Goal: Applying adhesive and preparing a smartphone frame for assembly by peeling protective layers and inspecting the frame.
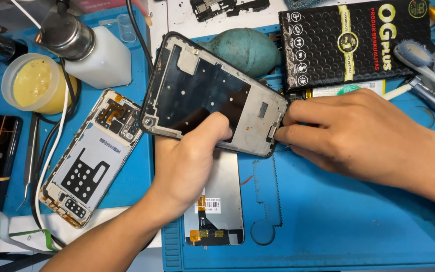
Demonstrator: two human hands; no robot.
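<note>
Above the blue mat's [328, 216] near-left part, the left hand [190, 161] grips a black phone frame [212, 95] from beneath, tilted; the right hand [348, 133] pinches the frame's right end; a loose display panel [220, 201] lies flat below the frame; a phone back housing [89, 161] rests off the mat's left edge.

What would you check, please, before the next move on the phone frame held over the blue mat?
1. Left hand grips the phone frame from below: ok.
2. Right hand fingertips pinch the frame's end edge: ok.
3. Display panel lies flat on the blue mat under the frame: ok.
4. Back housing lies apart, to the left: ok.
5. Part between the right fingertips: cannot tell.
</note>
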